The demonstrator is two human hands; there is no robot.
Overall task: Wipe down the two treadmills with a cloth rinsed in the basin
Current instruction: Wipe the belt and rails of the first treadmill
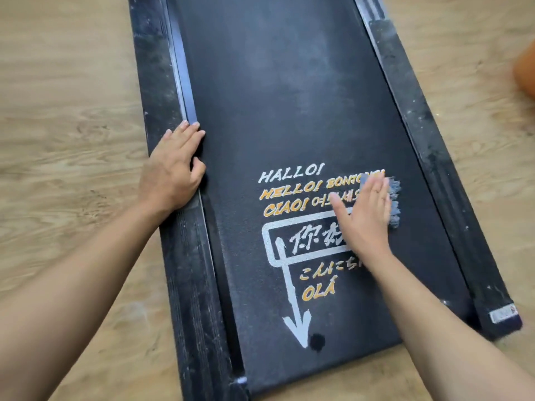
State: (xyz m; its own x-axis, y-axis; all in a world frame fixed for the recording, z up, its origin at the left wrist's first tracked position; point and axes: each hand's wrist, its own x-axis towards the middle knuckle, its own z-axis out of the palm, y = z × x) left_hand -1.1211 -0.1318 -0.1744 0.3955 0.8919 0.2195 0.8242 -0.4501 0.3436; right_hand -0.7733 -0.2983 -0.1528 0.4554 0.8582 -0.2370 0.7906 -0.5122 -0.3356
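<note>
A black treadmill (289, 91) lies flat on the wooden floor, its belt printed with white and orange greetings and a white arrow. My right hand (364, 218) presses flat, fingers straight, on a grey-blue cloth (395, 198) over the printed words; only the cloth's right edge shows past my fingers. My left hand (173, 166) rests on the dusty left side rail (185, 256), fingers lying along the belt's edge and the thumb touching the belt.
Light wood floor (66, 111) surrounds the treadmill. An orange object (525, 73) is cut off by the right edge of the view. The right side rail (443, 169) is dusty and scuffed. A dark spot (317, 341) marks the belt near the arrow's tip.
</note>
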